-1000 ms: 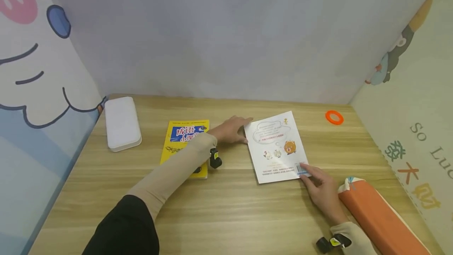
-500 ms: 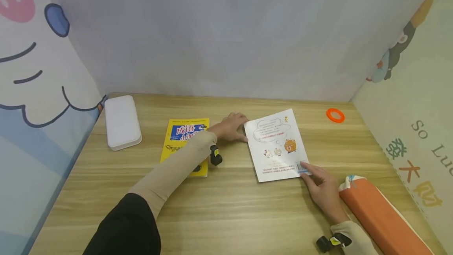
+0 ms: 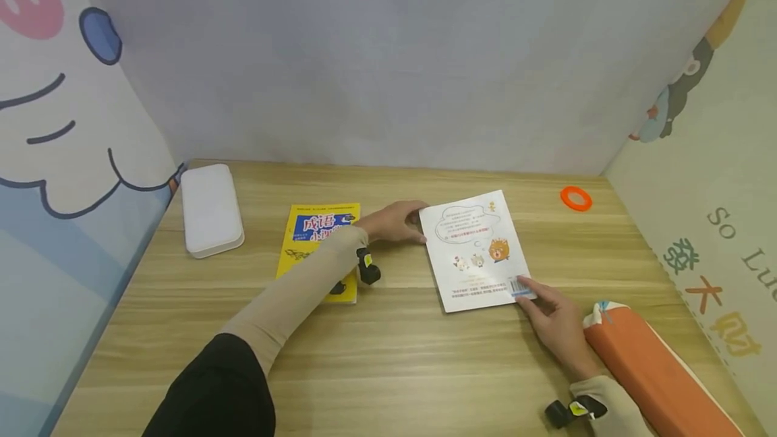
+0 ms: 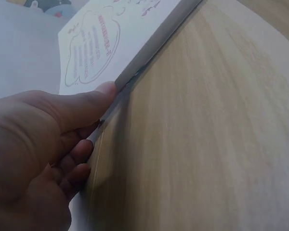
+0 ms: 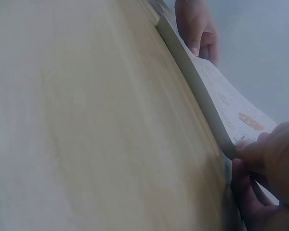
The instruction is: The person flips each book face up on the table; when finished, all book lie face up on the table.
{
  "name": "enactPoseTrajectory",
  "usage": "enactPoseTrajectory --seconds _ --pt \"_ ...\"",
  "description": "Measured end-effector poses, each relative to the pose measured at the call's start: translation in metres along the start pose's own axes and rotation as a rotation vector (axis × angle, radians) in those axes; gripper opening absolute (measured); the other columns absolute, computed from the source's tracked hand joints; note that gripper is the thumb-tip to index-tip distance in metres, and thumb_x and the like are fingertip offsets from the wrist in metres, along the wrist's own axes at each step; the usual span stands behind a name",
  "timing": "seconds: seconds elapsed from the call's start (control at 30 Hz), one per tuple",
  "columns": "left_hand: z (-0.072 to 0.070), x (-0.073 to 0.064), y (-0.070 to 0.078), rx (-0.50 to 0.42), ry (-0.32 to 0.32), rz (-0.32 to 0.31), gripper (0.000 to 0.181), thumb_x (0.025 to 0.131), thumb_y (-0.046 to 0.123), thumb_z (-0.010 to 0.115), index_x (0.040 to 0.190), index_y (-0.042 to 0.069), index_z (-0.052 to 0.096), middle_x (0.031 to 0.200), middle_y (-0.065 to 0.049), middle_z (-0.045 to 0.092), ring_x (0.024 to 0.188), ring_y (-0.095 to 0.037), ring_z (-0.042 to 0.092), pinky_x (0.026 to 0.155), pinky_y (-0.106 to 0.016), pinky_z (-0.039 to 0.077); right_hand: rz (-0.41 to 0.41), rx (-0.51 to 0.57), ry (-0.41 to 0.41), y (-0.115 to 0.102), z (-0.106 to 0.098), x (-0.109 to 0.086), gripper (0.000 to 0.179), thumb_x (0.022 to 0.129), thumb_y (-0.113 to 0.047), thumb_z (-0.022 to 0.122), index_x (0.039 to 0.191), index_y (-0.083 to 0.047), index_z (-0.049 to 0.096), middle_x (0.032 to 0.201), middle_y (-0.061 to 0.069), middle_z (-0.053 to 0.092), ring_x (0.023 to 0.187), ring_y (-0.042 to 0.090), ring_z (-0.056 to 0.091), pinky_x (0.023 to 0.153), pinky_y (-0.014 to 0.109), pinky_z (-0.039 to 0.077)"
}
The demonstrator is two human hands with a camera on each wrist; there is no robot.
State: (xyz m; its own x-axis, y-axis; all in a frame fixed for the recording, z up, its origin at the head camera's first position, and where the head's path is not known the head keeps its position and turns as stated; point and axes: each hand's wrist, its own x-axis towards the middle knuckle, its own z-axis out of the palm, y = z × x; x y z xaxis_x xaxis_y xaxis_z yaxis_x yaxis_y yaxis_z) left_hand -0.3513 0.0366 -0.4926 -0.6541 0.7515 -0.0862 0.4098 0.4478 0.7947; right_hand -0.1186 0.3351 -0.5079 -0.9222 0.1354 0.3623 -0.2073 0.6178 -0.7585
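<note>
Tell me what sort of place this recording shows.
Possibly a child's study corner: a wood-grain tabletop between cartoon-printed walls, plus a yellow book and a white book.

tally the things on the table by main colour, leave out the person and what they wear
White: 2 (book held in both hands, back cover up; flat box)
Orange: 2 (ring; long pouch with pale trim)
Yellow: 1 (book partly hidden by the left sleeve)
Total: 5
</note>
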Motion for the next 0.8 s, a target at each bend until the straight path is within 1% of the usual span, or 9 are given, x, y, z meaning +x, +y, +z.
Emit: enactPoseTrajectory --seconds 0.07,0.1,0.2,0.3,0.4,0.5,0.6,0.7,0.8 --pt "-0.002 -0.002 0.0 -0.035 -0.01 0.009 0.069 0.089 0.019 0.081 0.151 0.014 0.05 0.123 -0.008 0.061 0.109 -0.019 0.053 0.099 -0.033 0.046 0.039 -0.009 -0.022 0.001 -0.001 0.002 0.037 0.085 0.007 0.078 0.122 0.005 0.072 0.123 0.03 0.07 0.1 -0.023 0.055 0.073 0.001 0.05" --pt "-0.003 -0.003 0.0 -0.048 -0.015 0.015 0.071 0.09 0.019 0.08 0.153 0.015 0.048 0.126 -0.008 0.06 0.11 -0.019 0.052 0.1 -0.033 0.046 0.065 -0.015 -0.034 0.001 -0.002 0.002 0.037 0.086 0.005 0.078 0.123 0.004 0.072 0.124 0.029 0.07 0.098 -0.023 0.054 0.072 0.002 0.05" --pt "-0.004 -0.004 -0.002 -0.094 -0.023 0.042 0.076 0.093 0.022 0.076 0.159 0.017 0.039 0.137 -0.01 0.058 0.117 -0.02 0.054 0.106 -0.035 0.046 0.151 -0.02 -0.073 0.001 -0.005 0.005 0.039 0.089 -0.002 0.078 0.128 0.001 0.071 0.127 0.026 0.069 0.087 -0.019 0.056 0.068 0.005 0.05" --pt "-0.004 -0.003 -0.006 -0.134 -0.018 0.086 0.072 0.098 0.023 0.071 0.161 0.018 0.036 0.147 -0.009 0.056 0.122 -0.022 0.058 0.11 -0.038 0.047 0.203 -0.022 -0.1 0.0 -0.008 0.007 0.041 0.091 -0.006 0.077 0.131 -0.002 0.069 0.128 0.024 0.069 0.078 -0.013 0.056 0.066 0.008 0.049" --pt "-0.003 -0.002 -0.008 -0.169 -0.013 0.12 0.066 0.1 0.021 0.068 0.159 0.019 0.039 0.15 -0.008 0.056 0.121 -0.023 0.06 0.11 -0.039 0.048 0.214 -0.031 -0.111 0.0 -0.01 0.009 0.041 0.092 -0.008 0.077 0.132 -0.002 0.069 0.127 0.023 0.07 0.078 -0.012 0.057 0.066 0.009 0.049" --pt "-0.003 -0.001 -0.009 -0.194 -0.014 0.122 0.062 0.099 0.018 0.069 0.156 0.021 0.045 0.148 -0.006 0.057 0.12 -0.022 0.061 0.11 -0.04 0.048 0.218 -0.034 -0.116 0.0 -0.011 0.01 0.041 0.092 -0.008 0.076 0.132 -0.003 0.069 0.127 0.023 0.07 0.073 -0.01 0.057 0.063 0.011 0.049" --pt "-0.002 0.001 -0.009 -0.209 -0.025 0.11 0.062 0.097 0.016 0.072 0.154 0.022 0.049 0.152 -0.003 0.056 0.13 -0.021 0.058 0.117 -0.041 0.043 0.228 -0.027 -0.122 0.002 -0.011 0.01 0.041 0.092 -0.008 0.076 0.133 -0.003 0.068 0.126 0.023 0.07 0.068 -0.007 0.058 0.06 0.013 0.05" --pt "-0.002 0.001 -0.009 -0.21 -0.039 0.11 0.063 0.095 0.015 0.074 0.153 0.021 0.051 0.159 -0.002 0.05 0.142 -0.022 0.05 0.124 -0.042 0.035 0.239 -0.011 -0.127 0.003 -0.011 0.01 0.041 0.093 -0.007 0.075 0.133 -0.002 0.068 0.125 0.024 0.07 0.064 -0.005 0.059 0.058 0.015 0.051" --pt "-0.002 0.001 -0.008 -0.214 -0.047 0.102 0.062 0.093 0.014 0.077 0.15 0.02 0.054 0.161 -0.002 0.047 0.148 -0.023 0.044 0.126 -0.043 0.032 0.245 0.003 -0.131 0.002 -0.011 0.009 0.042 0.093 -0.006 0.075 0.134 -0.001 0.067 0.127 0.024 0.069 0.064 -0.004 0.059 0.058 0.016 0.051"
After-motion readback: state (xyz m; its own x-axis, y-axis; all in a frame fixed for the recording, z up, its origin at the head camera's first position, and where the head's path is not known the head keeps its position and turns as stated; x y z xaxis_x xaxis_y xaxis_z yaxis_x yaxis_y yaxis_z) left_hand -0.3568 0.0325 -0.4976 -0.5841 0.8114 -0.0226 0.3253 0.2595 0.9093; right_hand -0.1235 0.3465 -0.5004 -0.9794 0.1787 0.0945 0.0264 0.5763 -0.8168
